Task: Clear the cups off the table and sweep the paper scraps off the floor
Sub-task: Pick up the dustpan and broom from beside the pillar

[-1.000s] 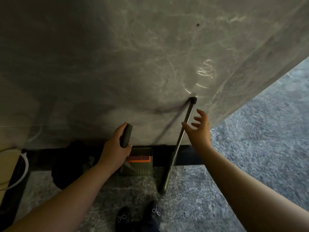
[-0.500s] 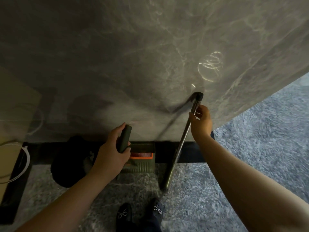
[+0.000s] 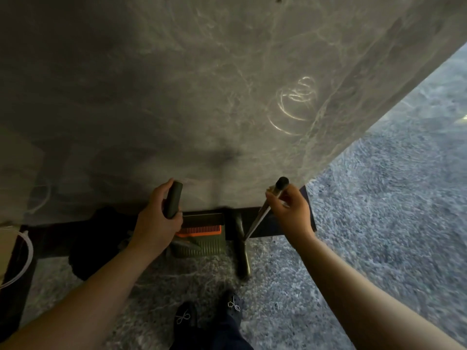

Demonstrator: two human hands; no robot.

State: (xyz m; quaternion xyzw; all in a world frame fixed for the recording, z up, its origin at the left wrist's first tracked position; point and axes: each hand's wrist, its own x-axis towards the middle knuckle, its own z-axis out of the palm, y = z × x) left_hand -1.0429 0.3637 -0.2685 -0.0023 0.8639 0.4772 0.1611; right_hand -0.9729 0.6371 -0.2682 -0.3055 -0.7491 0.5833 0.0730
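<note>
Below, beside a marbled grey wall (image 3: 202, 97), a dustpan handle (image 3: 173, 199) is gripped by the left hand (image 3: 156, 221), the green dustpan (image 3: 202, 238) on the floor, while a broom pole (image 3: 262, 213) is clasped by the right hand (image 3: 290, 213).

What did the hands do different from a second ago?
The right hand was open beside the broom handle; it closed round the handle's top and pulled it away from the wall. The left hand kept gripping the dustpan handle, and the dustpan stayed on the floor.
</note>
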